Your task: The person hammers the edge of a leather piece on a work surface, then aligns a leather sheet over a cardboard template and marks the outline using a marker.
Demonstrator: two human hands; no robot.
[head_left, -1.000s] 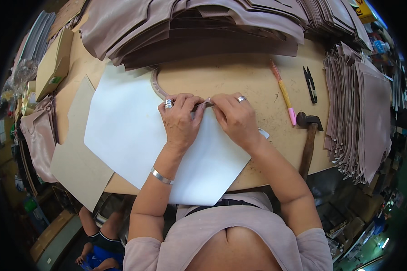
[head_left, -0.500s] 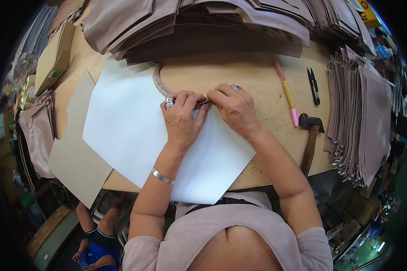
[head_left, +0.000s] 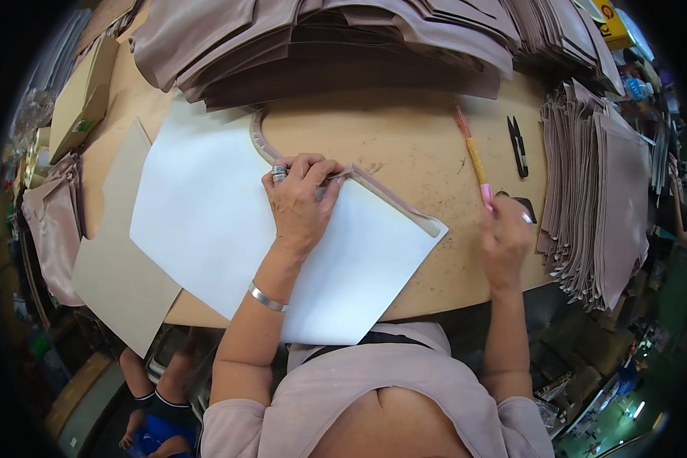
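My left hand (head_left: 304,200), with rings, pinches a narrow pinkish-brown edging strip (head_left: 385,192) along the white sheet's (head_left: 198,198) cut-out edge. Part of the strip curves up behind it; the rest runs diagonally to the sheet's right corner. My right hand (head_left: 506,233) is blurred and curled over the dark-headed hammer (head_left: 525,208), whose handle it hides. Its fingertips reach the pink end of a slim yellow tool (head_left: 475,160), so what it grips is unclear. Black snips (head_left: 517,145) lie just above.
Pinkish-brown leather stacks line the back (head_left: 320,72) and right (head_left: 618,198) of the worktable (head_left: 366,130). A beige board (head_left: 118,259), leather pieces (head_left: 49,221) and a cardboard box (head_left: 80,103) sit at left. Another person's legs (head_left: 168,366) show at lower left.
My right hand has left the strip and moved right and down onto the hammer area, uncovering the strip's right half. My left hand stays pinched on the strip.
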